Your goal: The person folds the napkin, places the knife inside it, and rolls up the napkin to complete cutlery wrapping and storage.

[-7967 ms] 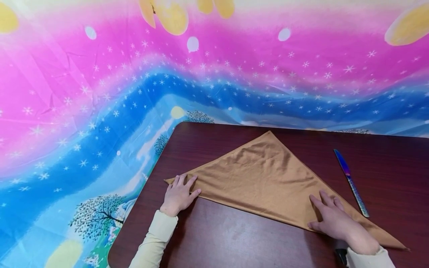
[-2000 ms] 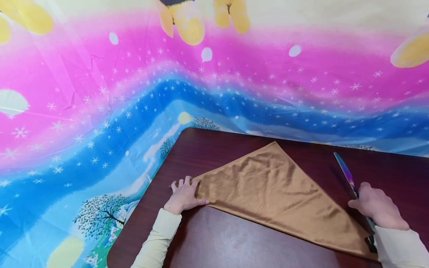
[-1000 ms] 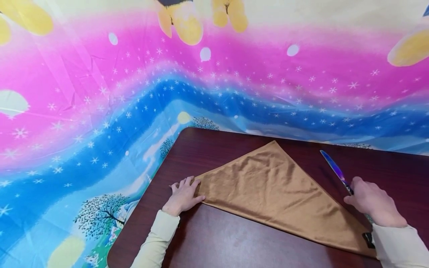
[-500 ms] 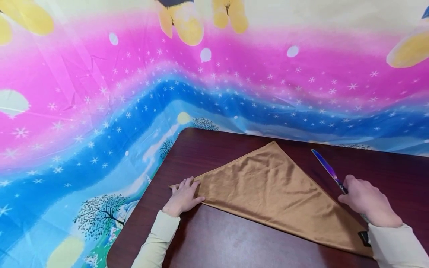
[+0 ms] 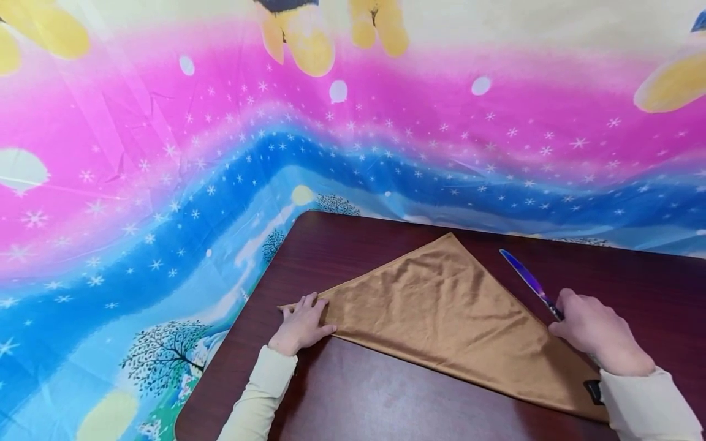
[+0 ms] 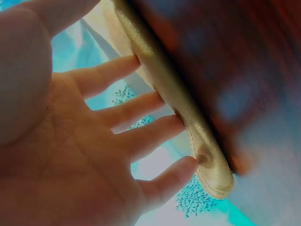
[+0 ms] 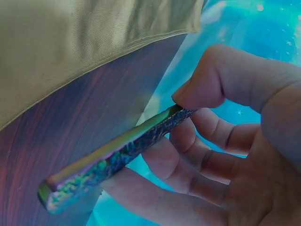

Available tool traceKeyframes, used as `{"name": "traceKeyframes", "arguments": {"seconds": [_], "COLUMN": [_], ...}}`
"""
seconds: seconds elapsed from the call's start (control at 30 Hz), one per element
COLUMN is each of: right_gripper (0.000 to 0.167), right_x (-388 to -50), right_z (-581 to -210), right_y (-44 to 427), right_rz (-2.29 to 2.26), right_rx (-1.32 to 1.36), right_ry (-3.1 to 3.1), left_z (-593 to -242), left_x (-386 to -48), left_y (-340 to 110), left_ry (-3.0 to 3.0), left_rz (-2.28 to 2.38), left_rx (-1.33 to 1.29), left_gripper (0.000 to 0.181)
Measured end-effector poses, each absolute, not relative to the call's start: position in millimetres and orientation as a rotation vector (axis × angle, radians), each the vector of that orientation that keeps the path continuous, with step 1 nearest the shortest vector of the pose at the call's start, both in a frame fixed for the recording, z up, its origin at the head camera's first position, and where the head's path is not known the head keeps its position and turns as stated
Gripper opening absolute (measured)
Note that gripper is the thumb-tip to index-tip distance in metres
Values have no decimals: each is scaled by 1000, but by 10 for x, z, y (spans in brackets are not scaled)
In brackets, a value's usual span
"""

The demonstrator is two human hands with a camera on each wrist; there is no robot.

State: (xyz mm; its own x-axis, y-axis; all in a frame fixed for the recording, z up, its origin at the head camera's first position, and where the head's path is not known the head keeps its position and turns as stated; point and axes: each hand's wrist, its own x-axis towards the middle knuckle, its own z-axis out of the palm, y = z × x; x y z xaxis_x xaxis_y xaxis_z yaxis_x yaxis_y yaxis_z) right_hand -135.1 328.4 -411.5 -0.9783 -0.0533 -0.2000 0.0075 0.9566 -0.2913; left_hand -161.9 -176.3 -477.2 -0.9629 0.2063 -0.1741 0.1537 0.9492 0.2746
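Observation:
A brown satin cloth napkin, folded into a triangle, lies on the table with its peak pointing away. My left hand rests on its left corner with fingers spread. In the left wrist view, those fingertips press along the napkin's folded edge. My right hand grips a table knife by its handle, just right of the napkin's slanting edge. The knife's blade is iridescent blue and purple and points away to the left. Thumb and fingers pinch the textured handle in the right wrist view.
The dark wood table has a rounded far-left corner. A colourful curtain with snowflakes and trees hangs behind and to the left. A black strap piece shows by the right sleeve, over the napkin's right corner.
Eight seconds ago the right hand lay on the napkin and the knife on the table. Since then the hand has taken the knife and moved it left, towards the napkin.

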Motion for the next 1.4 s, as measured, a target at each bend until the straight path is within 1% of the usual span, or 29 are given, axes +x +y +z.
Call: {"name": "traceKeyframes", "arguments": {"seconds": [0.17, 0.4, 0.7, 0.93, 1.4], "right_gripper": [32, 24, 22, 24, 19], "right_x": [-1343, -1345, -1370, -1379, -1374], "right_z": [-4095, -4113, -4114, -4083, -4083], "right_y": [3226, 3139, 3046, 2975, 2816], "right_rz": [-432, -450, -423, -420, -408], "right_rx": [-54, -59, -85, -98, -176], "right_ry": [2903, 2861, 2860, 2844, 2890], "left_z": [-4779, -4786, -4789, -4787, -4781], "left_x": [-1615, -1617, -1608, -1605, -1616], "left_y": [-1770, -1764, -1769, -1766, -1755], "left_ry": [2891, 2903, 2898, 2894, 2886], "left_rz": [386, 389, 397, 393, 395], "left_rx": [251, 275, 255, 233, 213], "left_gripper": [63, 61, 61, 62, 63]}}
